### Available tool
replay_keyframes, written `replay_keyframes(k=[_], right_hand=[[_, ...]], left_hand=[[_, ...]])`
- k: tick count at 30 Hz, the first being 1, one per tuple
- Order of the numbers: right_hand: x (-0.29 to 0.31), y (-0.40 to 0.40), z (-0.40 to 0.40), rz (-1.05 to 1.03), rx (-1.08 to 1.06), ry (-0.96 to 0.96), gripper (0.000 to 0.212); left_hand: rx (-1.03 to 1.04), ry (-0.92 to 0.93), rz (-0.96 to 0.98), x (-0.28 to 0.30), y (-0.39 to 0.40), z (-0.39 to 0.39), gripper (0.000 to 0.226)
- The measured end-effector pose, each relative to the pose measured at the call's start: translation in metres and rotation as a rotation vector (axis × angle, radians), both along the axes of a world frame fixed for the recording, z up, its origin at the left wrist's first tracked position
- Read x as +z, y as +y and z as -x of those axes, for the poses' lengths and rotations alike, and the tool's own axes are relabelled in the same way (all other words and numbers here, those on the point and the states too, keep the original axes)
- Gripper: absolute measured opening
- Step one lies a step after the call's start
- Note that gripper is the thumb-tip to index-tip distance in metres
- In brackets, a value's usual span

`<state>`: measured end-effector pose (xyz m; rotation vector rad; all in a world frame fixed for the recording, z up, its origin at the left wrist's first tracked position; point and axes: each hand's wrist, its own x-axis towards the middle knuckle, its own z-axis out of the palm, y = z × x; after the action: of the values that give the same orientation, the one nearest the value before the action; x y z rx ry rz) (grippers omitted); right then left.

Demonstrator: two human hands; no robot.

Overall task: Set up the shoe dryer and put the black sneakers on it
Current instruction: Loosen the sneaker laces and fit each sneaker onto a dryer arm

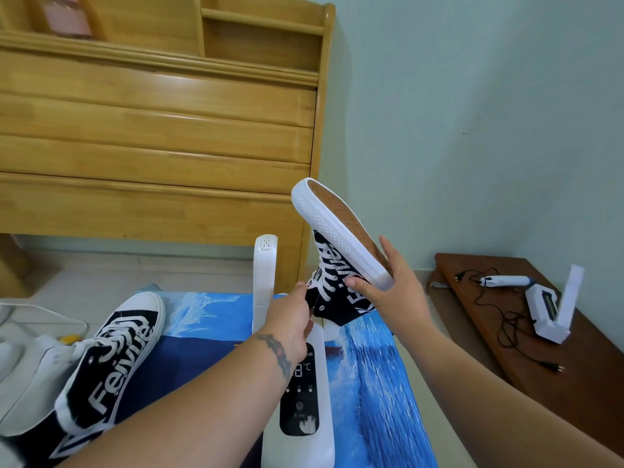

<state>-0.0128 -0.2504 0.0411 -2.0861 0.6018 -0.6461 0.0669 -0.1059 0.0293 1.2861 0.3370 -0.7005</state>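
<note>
Dryer's right arm (332, 329) behind raised sneaker (337, 251)

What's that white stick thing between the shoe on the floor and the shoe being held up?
In the head view, the shoe dryer's free upright arm stands between the lying sneaker and the held sneaker. The left hand reaches across in front of it.

Both hands, left hand (293, 319) and right hand (393, 288), hold a black canvas sneaker (337, 258) sole-up above the white plastic shoe dryer (304, 383).

Pale tiled floor (101, 278) carried blue wave-print mat (378, 366). White shoe dryer (304, 393) stood on mat; black sneaker (111, 359) lay at mat's left edge. Brown board (574, 383) at right held second white dryer (553, 309), black cord (506, 319).
</note>
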Motion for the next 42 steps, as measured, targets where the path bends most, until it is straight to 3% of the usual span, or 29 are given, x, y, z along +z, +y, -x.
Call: replay_keyframes(k=[4,7,9,12,17,22,26,30,32,35,42], right_hand=[[0.005,0.014,0.007,0.085,-0.055,-0.08,0.1],[0.005,0.043,0.016,0.235,-0.174,-0.259,0.08],[0.005,0.068,0.02,0.394,-0.204,-0.4,0.062],[0.007,0.103,0.02,0.454,-0.084,-0.503,0.041],[0.007,0.159,0.007,0.371,0.232,-0.437,0.032],[-0.002,0.211,-0.017,0.152,0.467,-0.19,0.031],[-0.017,0.254,-0.037,-0.021,0.48,0.068,0.028],[-0.022,0.285,-0.052,-0.159,0.472,0.203,0.017],[-0.023,0.299,-0.057,-0.19,0.463,0.238,0.017],[-0.026,0.317,-0.062,-0.243,0.462,0.281,0.023],[-0.036,0.325,-0.062,-0.296,0.459,0.353,0.017]], left_hand=[[-0.017,0.016,0.027,0.007,0.023,0.01,0.02],[-0.095,-0.028,0.027,0.014,0.048,0.017,0.011],[-0.171,-0.122,-0.01,0.019,0.064,0.02,0.011],[-0.269,-0.374,-0.136,0.032,0.088,0.022,0.012],[-0.336,-0.842,-0.338,0.056,0.142,0.007,0.014],[-0.256,-1.056,-0.585,0.056,0.206,-0.028,0.018],[-0.199,-0.983,-0.819,0.033,0.26,-0.057,0.032],[-0.194,-0.699,-0.892,0.009,0.288,-0.066,0.054],[-0.227,-0.586,-0.919,-0.001,0.294,-0.065,0.049],[-0.269,-0.546,-0.94,-0.012,0.297,-0.065,0.021],[-0.159,-0.551,-0.897,-0.022,0.294,-0.064,0.036]])
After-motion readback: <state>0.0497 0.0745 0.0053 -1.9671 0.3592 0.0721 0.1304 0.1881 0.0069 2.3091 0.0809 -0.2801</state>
